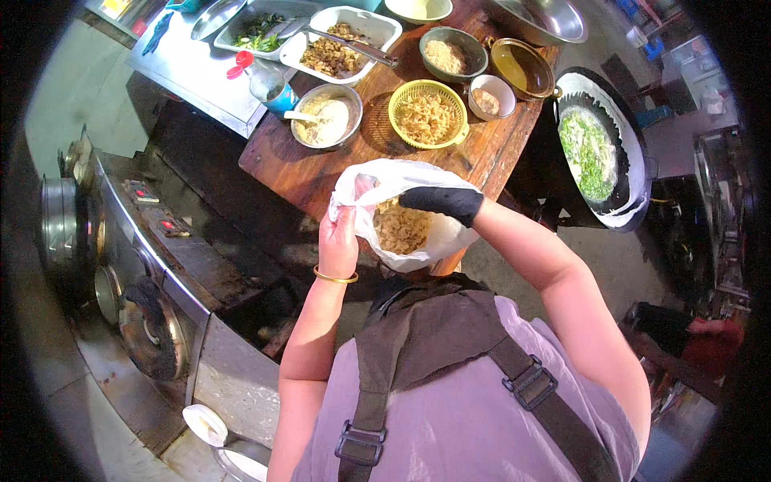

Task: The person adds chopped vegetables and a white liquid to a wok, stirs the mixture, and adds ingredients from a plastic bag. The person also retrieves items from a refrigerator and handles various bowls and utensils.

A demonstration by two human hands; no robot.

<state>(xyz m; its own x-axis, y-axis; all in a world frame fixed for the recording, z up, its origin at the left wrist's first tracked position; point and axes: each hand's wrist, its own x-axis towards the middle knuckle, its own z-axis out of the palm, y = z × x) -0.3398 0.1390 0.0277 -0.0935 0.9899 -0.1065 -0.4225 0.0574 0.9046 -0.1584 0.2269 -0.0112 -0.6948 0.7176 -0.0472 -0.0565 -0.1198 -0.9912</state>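
Note:
My left hand [338, 236], bare with a gold bangle at the wrist, grips the rim of a white plastic bag [397, 175] at its left side. Shredded light-brown food [402, 230] shows through the bag's open mouth. My right hand [443, 203] wears a black glove and reaches into the mouth from the right. Its fingertips are hidden, so whether they hold any food does not show. Just beyond the bag, a yellow plastic colander [393, 114] of similar brown shreds rests on a wooden table [283, 158].
A metal bowl [359, 123] of pale powder with a spoon, a red-capped bottle [265, 84], and a white tray [385, 36] of chopped food stand at the back. To the right is a wok [632, 150] holding green vegetables; a stove counter [241, 355] runs along the left.

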